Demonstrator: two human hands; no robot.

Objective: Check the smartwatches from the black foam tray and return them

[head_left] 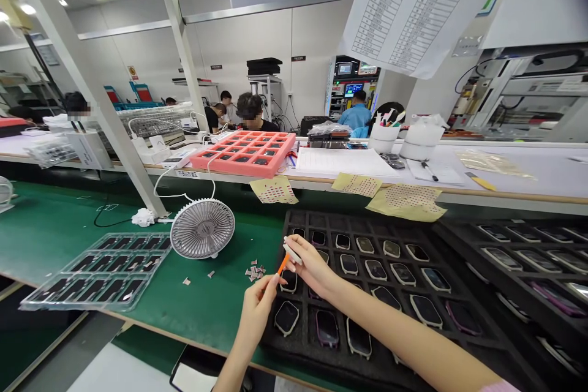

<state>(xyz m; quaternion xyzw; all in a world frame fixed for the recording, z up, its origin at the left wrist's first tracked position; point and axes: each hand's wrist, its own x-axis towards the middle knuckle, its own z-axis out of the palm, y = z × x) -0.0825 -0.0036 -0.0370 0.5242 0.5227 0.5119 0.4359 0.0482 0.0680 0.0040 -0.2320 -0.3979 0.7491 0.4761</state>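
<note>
My right hand (312, 266) pinches a small white strip (292, 254) above a black foam tray (367, 219). My left hand (255, 318) holds a thin orange stick (283, 264) in its fingertips, and the stick's tip meets the white strip. Both hands hover over the tray's left side. Its cells hold rows of small rounded-rectangle devices with dark screens, like smartwatch bodies (287, 317). My hands and forearm hide some cells.
A second black tray of devices (509, 245) adjoins on the right. Left stand a white desk fan (202, 228), a clear blister tray (96, 272) and small scraps (255, 271) on the green mat (59, 220). Beyond, co-workers sit at a bench with a coral tray (243, 153).
</note>
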